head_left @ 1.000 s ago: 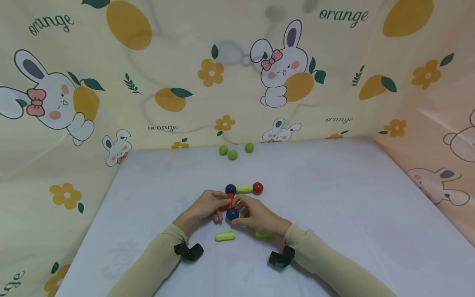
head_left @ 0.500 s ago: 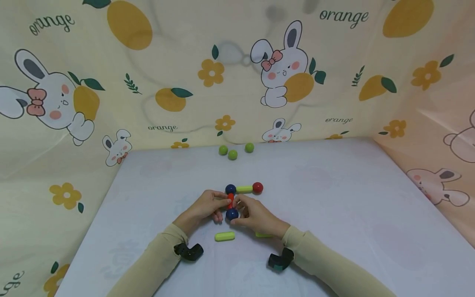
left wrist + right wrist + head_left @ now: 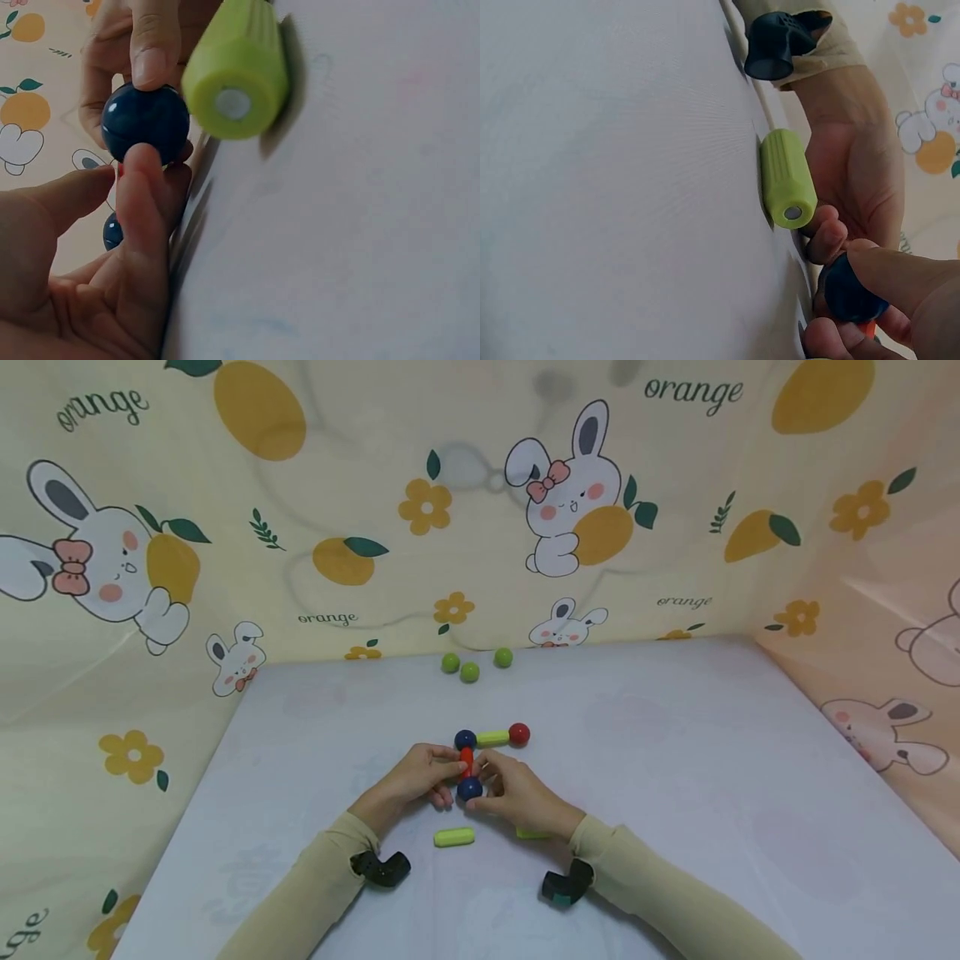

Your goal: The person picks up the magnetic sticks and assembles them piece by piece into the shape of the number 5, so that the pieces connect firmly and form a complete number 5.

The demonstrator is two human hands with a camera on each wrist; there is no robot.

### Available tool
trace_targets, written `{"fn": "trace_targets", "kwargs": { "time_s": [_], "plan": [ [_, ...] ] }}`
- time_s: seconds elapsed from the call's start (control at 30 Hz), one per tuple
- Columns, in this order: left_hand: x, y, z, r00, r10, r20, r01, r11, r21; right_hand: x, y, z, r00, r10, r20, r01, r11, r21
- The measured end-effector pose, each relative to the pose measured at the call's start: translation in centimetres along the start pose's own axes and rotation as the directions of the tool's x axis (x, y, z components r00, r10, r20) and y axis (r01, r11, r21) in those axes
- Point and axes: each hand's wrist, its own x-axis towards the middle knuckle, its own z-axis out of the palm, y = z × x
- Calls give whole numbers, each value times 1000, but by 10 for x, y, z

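Observation:
My left hand (image 3: 414, 777) pinches a short red magnetic stick (image 3: 467, 763) between thumb and fingers. With thumb and curled fingers, my right hand (image 3: 525, 795) grips the near dark blue ball (image 3: 470, 789) at that stick's end; the left wrist view shows the thumb on this blue ball (image 3: 144, 124). The stick's far end meets a second dark blue ball (image 3: 465, 740). From there a yellow-green stick (image 3: 492, 738) runs right to a red ball (image 3: 519, 734). Fingers cover part of the red stick.
A loose yellow-green stick (image 3: 453, 837) lies in front of the hands; its end has a round silvery face in the right wrist view. Another yellow-green stick (image 3: 532, 833) is partly hidden by my right wrist. Three green balls, one of them this green ball (image 3: 470, 672), sit at the back edge.
The joined piece has shifted slightly away from me, its red ball end swinging a little toward the back. Both hands keep their hold nearly in place. The loose sticks and green balls stay put.

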Motion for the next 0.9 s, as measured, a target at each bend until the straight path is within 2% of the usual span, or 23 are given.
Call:
{"fn": "trace_targets", "kwargs": {
  "time_s": [0.17, 0.37, 0.5, 0.7, 0.8, 0.9],
  "plan": [
    [0, 0, -4, 999, -20, 29, 20, 1000, -9, 2, 0, 0, 1000, 12, -12, -12, 1000, 5],
    [-3, 1, -7, 997, -2, 83, 4, 1000, -26, 3, 0, -2, 1000, 8, -26, -7, 1000, 19],
    [-3, 0, -9, 988, 49, 146, -45, 999, -29, 3, 1, -2, 999, 19, -33, -18, 999, 32],
    [-3, 0, -10, 957, 149, 247, -151, 988, -11, 4, 4, -3, 999, 24, -47, -22, 999, 49],
    [-3, 0, -9, 950, 172, 262, -177, 984, -2, 5, 6, -4, 999, 17, -41, -14, 998, 60],
    [-4, 1, -8, 949, 186, 253, -198, 980, 24, 6, 6, -5, 1000, 18, -21, -16, 996, 85]
  ]
}}
